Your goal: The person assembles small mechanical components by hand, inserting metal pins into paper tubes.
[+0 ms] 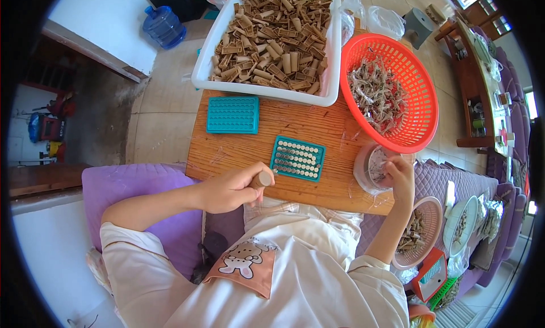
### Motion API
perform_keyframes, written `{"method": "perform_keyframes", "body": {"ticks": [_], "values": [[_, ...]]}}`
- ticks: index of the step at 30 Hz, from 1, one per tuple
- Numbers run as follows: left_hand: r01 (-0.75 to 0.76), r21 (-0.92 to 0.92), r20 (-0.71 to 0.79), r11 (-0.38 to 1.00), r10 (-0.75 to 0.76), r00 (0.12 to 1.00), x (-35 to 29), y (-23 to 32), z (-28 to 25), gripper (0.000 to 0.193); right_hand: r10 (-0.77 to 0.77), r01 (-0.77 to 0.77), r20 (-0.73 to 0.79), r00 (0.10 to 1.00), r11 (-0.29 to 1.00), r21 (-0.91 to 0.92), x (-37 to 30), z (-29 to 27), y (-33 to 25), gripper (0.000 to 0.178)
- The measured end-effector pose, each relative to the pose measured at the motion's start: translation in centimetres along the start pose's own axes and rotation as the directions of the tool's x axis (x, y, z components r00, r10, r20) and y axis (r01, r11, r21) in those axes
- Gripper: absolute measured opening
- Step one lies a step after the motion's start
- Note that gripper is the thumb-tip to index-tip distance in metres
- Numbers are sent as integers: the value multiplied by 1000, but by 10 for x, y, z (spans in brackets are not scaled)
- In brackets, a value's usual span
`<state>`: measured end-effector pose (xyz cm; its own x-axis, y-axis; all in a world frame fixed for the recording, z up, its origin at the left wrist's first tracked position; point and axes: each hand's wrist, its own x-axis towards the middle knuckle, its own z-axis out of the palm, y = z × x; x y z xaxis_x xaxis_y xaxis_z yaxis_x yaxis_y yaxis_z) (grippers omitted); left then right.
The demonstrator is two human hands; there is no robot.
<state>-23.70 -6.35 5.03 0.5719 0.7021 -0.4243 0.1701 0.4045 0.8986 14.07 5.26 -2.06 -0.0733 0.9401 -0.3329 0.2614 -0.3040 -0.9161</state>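
My left hand (pixel 233 187) is closed around a tan, round-ended cylindrical piece (pixel 262 179). A small shiny tip shows just beyond it, beside a teal tray (pixel 297 177) holding rows of small round pieces, some whitish and some dark silver. At the right edge of the wooden table, my right hand (pixel 398 175) is at the rim of a clear round tub (pixel 364 168). Its fingertips are pinched together over the tub; what they hold, if anything, is too small to make out. Pale, see-through bits (pixel 377 160) lie inside the tub.
A white bin (pixel 201 72) heaped with brown plastic pieces stands at the back. Right of it, a red basket (pixel 423 95) holds a tangled pile. An empty-looking teal tray (pixel 233 115) lies at left. More baskets, including a pink one (pixel 434 214), sit at right.
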Motion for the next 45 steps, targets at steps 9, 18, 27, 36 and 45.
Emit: {"method": "perform_keyframes", "body": {"ticks": [9,18,27,36,45], "values": [[-89,-324,-102,942,59,993,3,-3,-1,30,-356,230,135,925,806,546,-39,82,-33,8],[-5,-722,-22,692,-16,1000,-2,-3,-2,30,-572,482,161,804,786,386,-74,185,-66,9],[11,-776,-26,630,-50,998,-3,3,-1,34,-759,748,71,647,650,134,-72,199,-75,12],[43,-777,32,628,-29,999,-6,1,-3,33,-846,845,26,532,532,47,-75,202,-71,14],[-9,-728,-48,685,-38,998,-5,4,1,33,-871,872,54,489,489,-20,-77,205,-74,13]]}}
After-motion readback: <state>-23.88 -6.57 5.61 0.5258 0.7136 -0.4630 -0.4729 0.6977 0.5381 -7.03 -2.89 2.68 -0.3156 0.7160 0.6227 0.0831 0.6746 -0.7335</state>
